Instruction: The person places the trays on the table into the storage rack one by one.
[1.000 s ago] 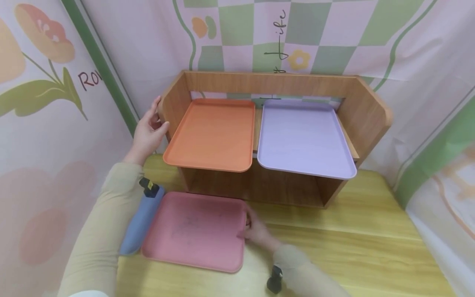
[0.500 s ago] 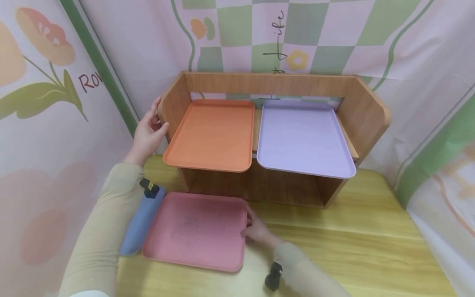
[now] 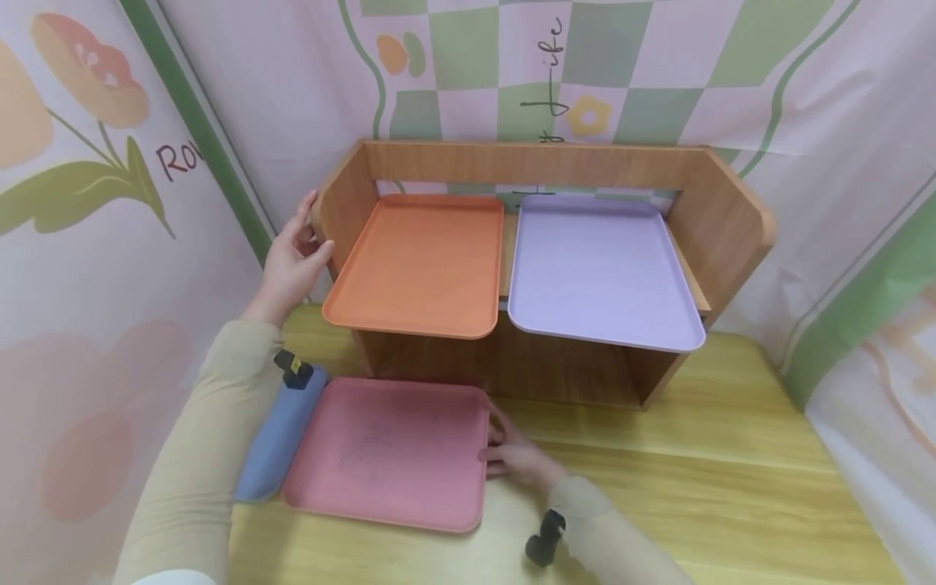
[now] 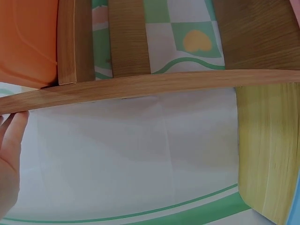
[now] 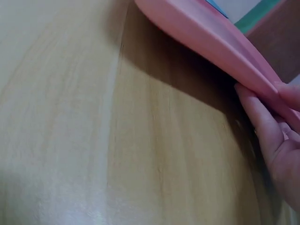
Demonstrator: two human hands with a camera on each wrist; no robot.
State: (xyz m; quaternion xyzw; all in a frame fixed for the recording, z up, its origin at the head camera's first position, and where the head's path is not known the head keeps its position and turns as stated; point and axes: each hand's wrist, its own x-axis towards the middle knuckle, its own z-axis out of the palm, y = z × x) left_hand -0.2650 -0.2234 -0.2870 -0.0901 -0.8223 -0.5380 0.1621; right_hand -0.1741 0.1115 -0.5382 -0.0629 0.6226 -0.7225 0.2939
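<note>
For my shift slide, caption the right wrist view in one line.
The right hand grips the rim of a pink tray over a wooden table.

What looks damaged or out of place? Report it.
The pink tray, otherwise plain, has faint dark marks near its middle; scuffs or dirt, I can't tell. The orange tray and lilac tray jut past the front edge of the shelf. Nothing looks spilled.

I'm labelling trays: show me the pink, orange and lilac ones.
Pink tray [image 3: 387,455]: head view, middle of base.
Orange tray [image 3: 420,264]: head view, middle of base.
Lilac tray [image 3: 603,272]: head view, middle of base.
</note>
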